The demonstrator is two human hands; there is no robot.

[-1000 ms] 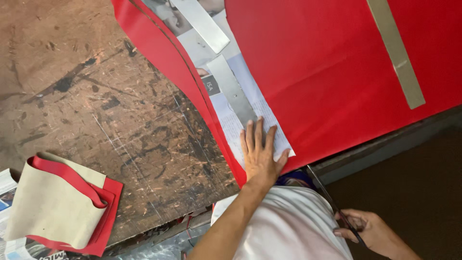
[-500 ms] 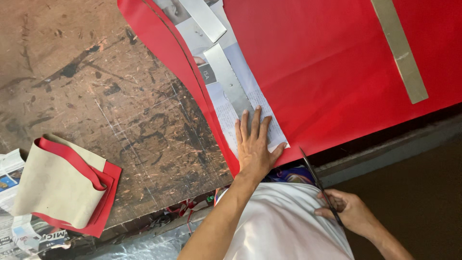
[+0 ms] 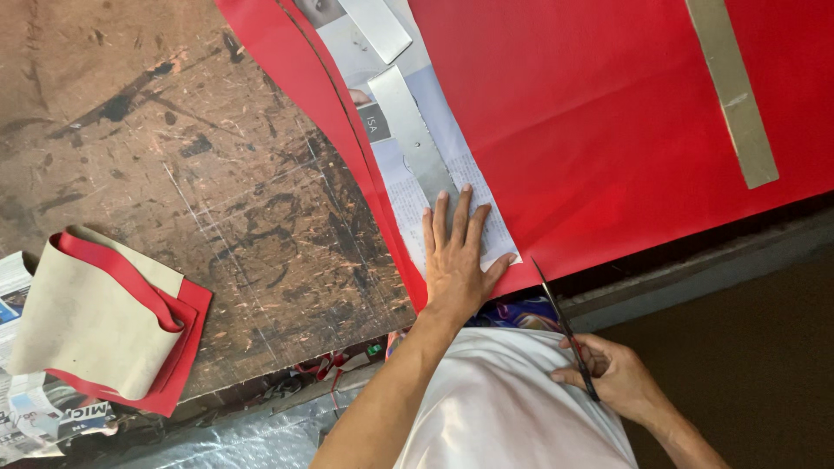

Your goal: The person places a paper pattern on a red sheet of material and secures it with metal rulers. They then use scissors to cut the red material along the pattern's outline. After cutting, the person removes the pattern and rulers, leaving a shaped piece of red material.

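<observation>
My left hand [image 3: 456, 260] lies flat, fingers spread, on a white paper pattern [image 3: 452, 165] that rests on a large red sheet [image 3: 599, 122] near the table's front edge. A metal ruler strip [image 3: 410, 128] lies on the paper just beyond my fingertips. My right hand [image 3: 612, 378] grips a pair of scissors [image 3: 560, 321] by the handles, below the table edge. The blades point up toward the red sheet's lower edge, right of my left thumb.
The scratched brown worktable [image 3: 174, 174] extends left. Folded red and beige pieces [image 3: 104, 321] lie at its front left corner beside newspaper [image 3: 26, 408]. A grey strip [image 3: 734, 95] lies on the red sheet at upper right. A second metal strip [image 3: 373, 26] lies at the top.
My right hand has risen with the scissors, bringing the blade tips up to the red sheet's lower edge. My left hand stays pressed on the paper.
</observation>
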